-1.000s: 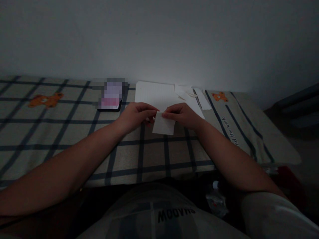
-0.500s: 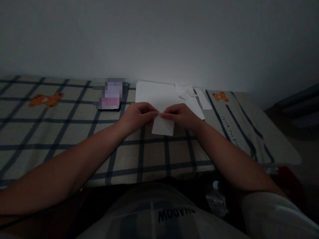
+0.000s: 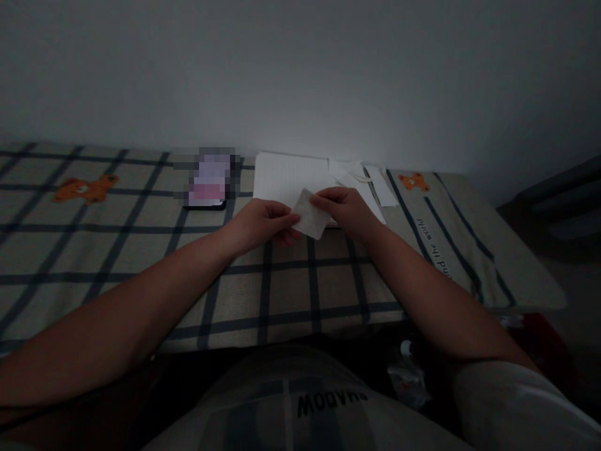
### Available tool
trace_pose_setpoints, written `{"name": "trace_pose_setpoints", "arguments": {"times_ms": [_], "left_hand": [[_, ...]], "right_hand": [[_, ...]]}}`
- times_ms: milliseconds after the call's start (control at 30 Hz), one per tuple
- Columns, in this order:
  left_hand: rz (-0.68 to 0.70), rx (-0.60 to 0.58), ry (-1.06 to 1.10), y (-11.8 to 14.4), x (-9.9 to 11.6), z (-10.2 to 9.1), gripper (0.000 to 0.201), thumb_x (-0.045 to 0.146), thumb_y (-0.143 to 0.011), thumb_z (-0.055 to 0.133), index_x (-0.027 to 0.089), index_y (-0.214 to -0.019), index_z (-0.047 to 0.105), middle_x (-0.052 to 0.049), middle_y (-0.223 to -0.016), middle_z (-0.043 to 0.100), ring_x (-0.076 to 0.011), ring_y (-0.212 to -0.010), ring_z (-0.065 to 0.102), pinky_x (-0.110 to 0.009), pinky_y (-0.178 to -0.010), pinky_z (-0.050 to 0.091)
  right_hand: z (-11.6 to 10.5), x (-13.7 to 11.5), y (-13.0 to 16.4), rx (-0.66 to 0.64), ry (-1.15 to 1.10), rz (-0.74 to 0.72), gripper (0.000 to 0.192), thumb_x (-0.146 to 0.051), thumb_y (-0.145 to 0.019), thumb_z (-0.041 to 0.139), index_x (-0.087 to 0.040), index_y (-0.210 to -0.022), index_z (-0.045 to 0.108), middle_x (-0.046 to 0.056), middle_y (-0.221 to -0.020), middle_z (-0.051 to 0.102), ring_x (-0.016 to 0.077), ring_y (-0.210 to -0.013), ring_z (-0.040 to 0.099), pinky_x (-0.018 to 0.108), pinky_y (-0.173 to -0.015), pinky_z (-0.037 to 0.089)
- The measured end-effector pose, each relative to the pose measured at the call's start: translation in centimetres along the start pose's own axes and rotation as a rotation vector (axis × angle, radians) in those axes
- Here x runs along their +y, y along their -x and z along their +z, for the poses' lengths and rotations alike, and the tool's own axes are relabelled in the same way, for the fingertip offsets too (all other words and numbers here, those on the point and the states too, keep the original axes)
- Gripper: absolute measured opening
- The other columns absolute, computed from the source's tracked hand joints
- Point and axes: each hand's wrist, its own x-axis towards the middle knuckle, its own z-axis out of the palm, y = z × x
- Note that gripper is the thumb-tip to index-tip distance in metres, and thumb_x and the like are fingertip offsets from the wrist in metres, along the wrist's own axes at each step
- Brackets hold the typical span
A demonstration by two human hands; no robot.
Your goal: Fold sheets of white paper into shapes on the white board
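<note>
A small white piece of paper [image 3: 312,216] is held up between my two hands, turned at a slant with one corner pointing up. My left hand [image 3: 267,222] pinches its left corner between thumb and fingers. On the other side, my right hand [image 3: 345,210] grips the paper near its upper right edge. Behind the hands lies a lined notebook [image 3: 291,172], partly covered by them. Torn or cut paper pieces [image 3: 347,169] lie on its right part, and a white paper strip [image 3: 382,188] rests at its right edge.
A phone [image 3: 209,178] with a lit, blurred screen lies left of the notebook. The table has a checked cloth [image 3: 235,294] with printed orange bears. A pale wall [image 3: 300,75] rises right behind it. Below the front edge, a clear plastic bottle [image 3: 407,376] shows near my lap.
The paper has turned from hanging straight down to a slanted position and risen slightly. My hands have moved a little apart, the right one up and to the right.
</note>
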Motion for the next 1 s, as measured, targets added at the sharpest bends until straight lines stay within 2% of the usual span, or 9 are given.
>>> {"name": "trace_pose_setpoints", "arguments": {"times_ms": [367,600,733,833,1000], "left_hand": [[-0.001,-0.018,-0.007,-0.02,0.15,0.32,0.022,0.017,-0.099,0.056,0.016,-0.08,0.067,0.0,-0.065,0.073,-0.0108,-0.051,0.065,-0.02,-0.054,0.055],[0.088,0.019,0.008,-0.1,-0.19,-0.05,0.02,0.022,-0.099,0.055,0.017,-0.082,0.065,-0.001,-0.07,0.073,-0.0102,-0.053,0.064,-0.021,-0.055,0.054],[0.084,0.022,0.006,-0.16,-0.5,-0.32,0.019,0.025,-0.097,0.055,0.018,-0.081,0.062,-0.001,-0.065,0.071,-0.0116,-0.052,0.064,-0.022,-0.054,0.054],[0.144,0.063,-0.069,-0.01,-0.66,-0.13,0.022,0.03,-0.096,0.059,0.018,-0.077,0.061,-0.001,-0.065,0.07,-0.0123,-0.054,0.065,-0.021,-0.053,0.053],[0.174,0.141,-0.059,0.25,-0.3,0.34,0.021,0.032,-0.098,0.059,0.016,-0.089,0.068,-0.003,-0.073,0.074,-0.0125,-0.059,0.067,-0.022,-0.057,0.056]], "right_hand": [[-0.11,0.2,-0.03,0.054,0.068,-0.029,0.038,-0.057,-0.079,0.077,-0.019,-0.084,0.079,0.002,-0.076,0.07,0.0143,-0.071,0.056,0.03,-0.064,0.041],[0.01,0.09,-0.05,-0.052,-0.144,0.152,0.038,-0.054,-0.075,0.082,-0.019,-0.086,0.075,0.003,-0.081,0.072,0.0156,-0.074,0.064,0.03,-0.068,0.052],[0.09,-0.41,0.13,-0.017,-0.074,0.102,0.037,-0.053,-0.073,0.083,-0.018,-0.077,0.07,0.001,-0.074,0.068,0.0139,-0.069,0.06,0.028,-0.065,0.05],[0.13,-0.69,0.29,0.008,0.008,0.052,0.037,-0.053,-0.075,0.081,-0.018,-0.073,0.069,-0.001,-0.068,0.063,0.0121,-0.065,0.054,0.027,-0.06,0.043],[0.28,-0.43,0.31,0.01,0.022,0.005,0.04,-0.056,-0.078,0.079,-0.018,-0.075,0.067,-0.001,-0.07,0.062,0.0124,-0.068,0.054,0.028,-0.063,0.042]]}}
